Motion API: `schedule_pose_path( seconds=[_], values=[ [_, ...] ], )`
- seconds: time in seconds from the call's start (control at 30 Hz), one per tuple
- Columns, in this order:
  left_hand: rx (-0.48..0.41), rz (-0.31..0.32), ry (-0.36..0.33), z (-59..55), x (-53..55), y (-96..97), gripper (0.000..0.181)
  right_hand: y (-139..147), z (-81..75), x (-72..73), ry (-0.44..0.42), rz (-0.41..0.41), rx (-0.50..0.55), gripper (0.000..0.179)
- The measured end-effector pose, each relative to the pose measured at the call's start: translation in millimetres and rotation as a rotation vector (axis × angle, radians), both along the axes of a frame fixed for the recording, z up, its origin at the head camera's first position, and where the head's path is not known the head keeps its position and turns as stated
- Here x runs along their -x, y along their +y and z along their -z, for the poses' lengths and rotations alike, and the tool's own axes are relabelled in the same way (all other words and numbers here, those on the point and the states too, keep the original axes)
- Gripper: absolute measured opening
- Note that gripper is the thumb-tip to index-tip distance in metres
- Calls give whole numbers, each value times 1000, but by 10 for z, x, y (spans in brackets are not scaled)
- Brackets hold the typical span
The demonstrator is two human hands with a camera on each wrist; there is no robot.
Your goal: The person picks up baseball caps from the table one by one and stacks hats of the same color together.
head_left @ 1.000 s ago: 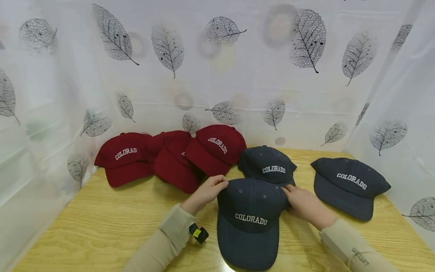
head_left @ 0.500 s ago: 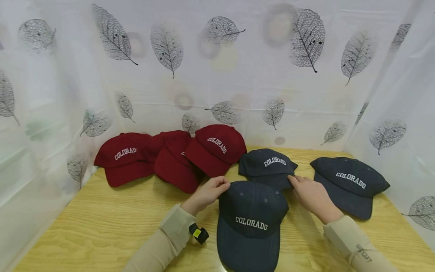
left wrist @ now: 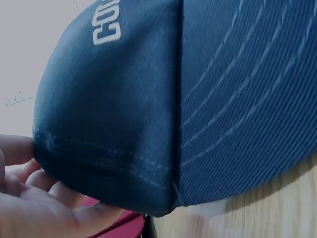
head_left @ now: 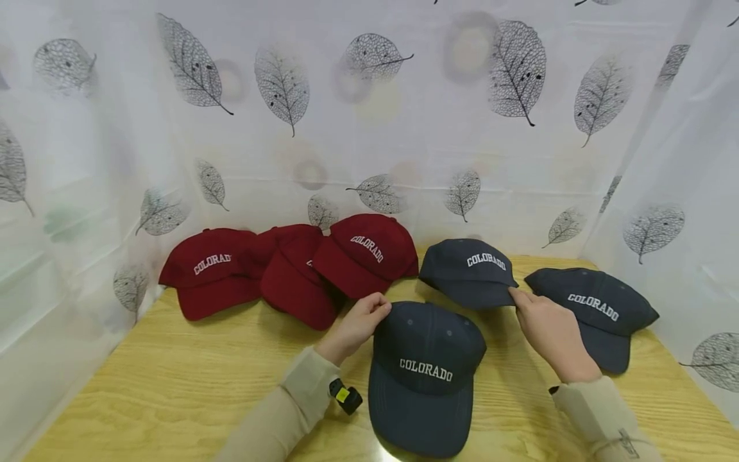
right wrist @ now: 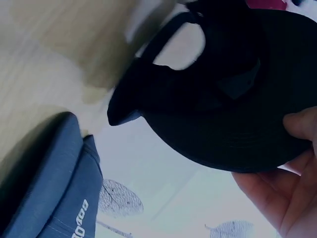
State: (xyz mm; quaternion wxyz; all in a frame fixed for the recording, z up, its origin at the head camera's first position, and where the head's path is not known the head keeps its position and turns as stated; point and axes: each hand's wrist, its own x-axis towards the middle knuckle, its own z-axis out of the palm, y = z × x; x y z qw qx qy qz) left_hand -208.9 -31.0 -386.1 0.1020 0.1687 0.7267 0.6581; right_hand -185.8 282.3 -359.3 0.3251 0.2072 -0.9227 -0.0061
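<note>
In the head view my left hand point(head_left: 359, 324) pinches the upper left of the nearest navy baseball cap point(head_left: 424, 410), whose brim points toward me. The left wrist view shows the fingers at the crown of that cap point(left wrist: 104, 114). My right hand point(head_left: 551, 330) grips the brim of a second navy cap point(head_left: 470, 273) behind it, lifted and tilted. In the right wrist view the thumb lies on one face of the dark brim point(right wrist: 237, 134) and the fingers on the other. A third navy cap point(head_left: 594, 305) lies at the right, partly behind the right hand.
Three dark red caps lie overlapping at the back left: a left one point(head_left: 210, 273), a middle one point(head_left: 297, 276) and a right one point(head_left: 369, 253). They sit on a wooden table point(head_left: 173, 385). A leaf-printed white curtain point(head_left: 427, 115) hangs behind and at both sides.
My right hand has let go of the near navy cap, taken the second one by its brim, and raised it up and to the right. The left hand has stayed on the near cap.
</note>
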Motion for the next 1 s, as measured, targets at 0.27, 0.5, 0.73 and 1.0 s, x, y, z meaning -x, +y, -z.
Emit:
schedule_pose_path(
  seconds=[0.27, 0.5, 0.73, 1.0],
  values=[
    [-44, -114, -4, 69, 166, 211, 16, 6, -72, -69, 71, 44, 95, 28],
    [-69, -140, -48, 89, 340, 376, 14, 6, -101, -90, 104, 85, 124, 27],
    [-40, -189, -30, 136, 445, 409, 14, -16, -152, -123, 130, 87, 125, 29],
    [48, -188, -59, 100, 480, 409, 19, 9, -227, -180, 173, 77, 126, 29]
  ],
)
